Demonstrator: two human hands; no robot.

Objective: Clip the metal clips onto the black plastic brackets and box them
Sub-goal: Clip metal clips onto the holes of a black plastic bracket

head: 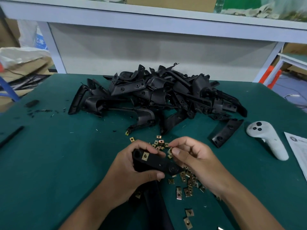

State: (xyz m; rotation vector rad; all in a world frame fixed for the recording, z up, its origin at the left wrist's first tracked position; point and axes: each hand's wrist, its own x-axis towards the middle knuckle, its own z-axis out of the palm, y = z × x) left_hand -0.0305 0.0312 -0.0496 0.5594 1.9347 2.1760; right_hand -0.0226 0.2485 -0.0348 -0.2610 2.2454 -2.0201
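Green bench (49, 163) fills the view, grey shelving behind it. We note a big heap of black plastic brackets (157, 93) at the far centre, with one loose bracket (226, 132) lying just right of it. A white handheld controller (267, 140) rests further right, beside a paper sheet (299, 150). Near centre, our left hand (131, 171) grips a black bracket (156, 163), fingers curled round it; one metal clip (145, 156) already sits on its left end. Our right hand (196, 156) pinches a second clip (170, 151) between thumb and forefinger, just above the bracket's right part. Loose brass-coloured clips (187, 181) lie scattered beneath and near the hands.
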